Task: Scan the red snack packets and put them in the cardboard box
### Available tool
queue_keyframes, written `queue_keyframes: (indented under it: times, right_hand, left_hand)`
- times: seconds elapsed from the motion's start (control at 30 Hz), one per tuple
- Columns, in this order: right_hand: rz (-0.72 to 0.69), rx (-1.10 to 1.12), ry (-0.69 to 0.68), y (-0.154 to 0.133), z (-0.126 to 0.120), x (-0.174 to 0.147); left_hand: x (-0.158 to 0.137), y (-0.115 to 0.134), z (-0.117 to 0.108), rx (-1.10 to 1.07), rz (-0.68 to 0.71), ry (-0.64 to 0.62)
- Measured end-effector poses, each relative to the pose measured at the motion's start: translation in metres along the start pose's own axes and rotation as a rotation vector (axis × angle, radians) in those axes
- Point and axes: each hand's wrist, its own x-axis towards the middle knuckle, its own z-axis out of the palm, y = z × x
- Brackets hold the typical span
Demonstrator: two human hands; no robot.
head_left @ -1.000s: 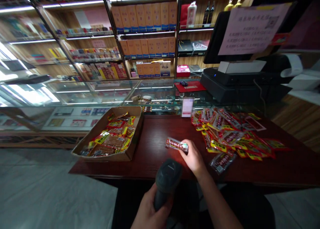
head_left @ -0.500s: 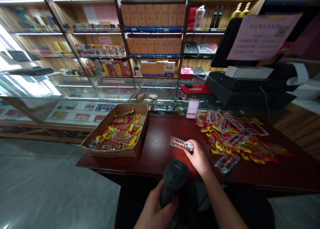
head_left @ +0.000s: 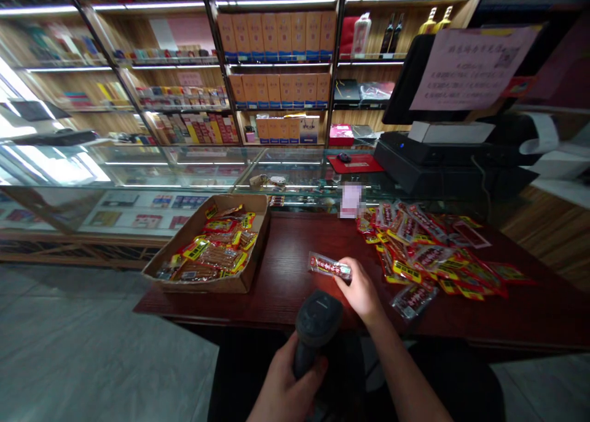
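My left hand (head_left: 292,376) is wrapped round the handle of a black barcode scanner (head_left: 319,316), whose head points away from me toward the table. My right hand (head_left: 359,289) pinches the right end of a clear-wrapped snack packet (head_left: 328,265) with red and white lettering. That packet is held over the brown table (head_left: 286,244), just beyond the scanner's head. To the right of my right hand lies a loose pile of snack packets (head_left: 426,250) in red, yellow and clear wrapping. One dark clear packet (head_left: 413,300) sits at the pile's near edge.
A cardboard box (head_left: 258,238) with several snack packets inside stands on the table's left end. Behind are a glass display counter (head_left: 193,173), a red mouse mat (head_left: 362,163), and a black monitor (head_left: 405,78) with a pink notice (head_left: 470,72). Stocked shelves line the wall.
The view has shifted slightly, so most things appear a little further left. Both hands keep their hold on the scanner and the packet, with little other visible change.
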Motion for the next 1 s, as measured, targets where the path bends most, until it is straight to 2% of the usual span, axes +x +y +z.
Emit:
queue_keyframes:
  times: [0.47,0.6,0.7,0.77,0.83,0.93,1.0]
  right_hand:
    - [0.165,0.079,-0.036,-0.014,-0.006,0.004]
    - [0.334,0.176,0.02,-0.005,-0.015,0.004]
    - [0.452,0.367,0.034,-0.008,-0.01,0.019]
    - [0.423,0.522,-0.015,-0.03,0.005,0.04]
    - [0.336,0.617,-0.09,-0.071,0.028,0.065]
    - [0.175,0.574,-0.227,-0.147,0.067,0.099]
    - [0.079,0.501,-0.371,-0.185,0.087,0.113]
  left_hand:
    - [-0.002,-0.001,0.0,0.037,-0.035,0.01]
    - [-0.006,-0.004,-0.008,-0.014,-0.056,0.047]
    - [-0.011,-0.009,-0.018,-0.041,-0.069,0.106]
    - [-0.014,-0.013,-0.025,-0.055,-0.057,0.174]
    - [-0.017,-0.017,-0.034,-0.06,-0.033,0.241]
    - [-0.021,-0.02,-0.045,-0.03,-0.019,0.284]
    - [-0.023,-0.022,-0.053,0.008,-0.024,0.301]
